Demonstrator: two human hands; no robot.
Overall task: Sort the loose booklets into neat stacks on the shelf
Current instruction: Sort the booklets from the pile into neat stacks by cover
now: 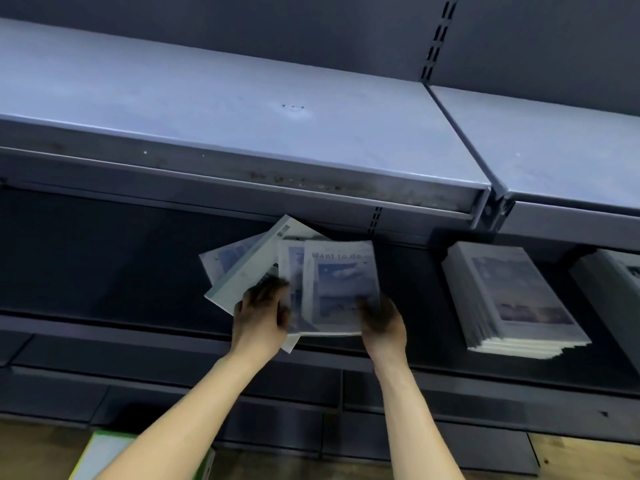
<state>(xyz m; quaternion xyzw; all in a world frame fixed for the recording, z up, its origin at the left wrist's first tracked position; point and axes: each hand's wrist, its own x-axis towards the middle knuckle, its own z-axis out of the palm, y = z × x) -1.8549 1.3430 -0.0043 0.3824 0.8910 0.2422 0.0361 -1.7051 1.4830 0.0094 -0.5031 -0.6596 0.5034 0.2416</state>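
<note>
Booklets (337,289), pale blue covers, fanned askew

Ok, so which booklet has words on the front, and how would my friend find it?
Find the dark lower shelf under the grey metal shelf. In the middle lies a messy fan of loose booklets with both hands on it. Yours is the top booklet under the right hand: it lies straight, shows a cloudy sky and reads "Want to do", while the others stick out crooked.

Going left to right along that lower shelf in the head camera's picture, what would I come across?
Fanned loose booklets → left hand → top booklet reading "Want to do" → right hand → neat stack → another stack at the frame edge.
</note>
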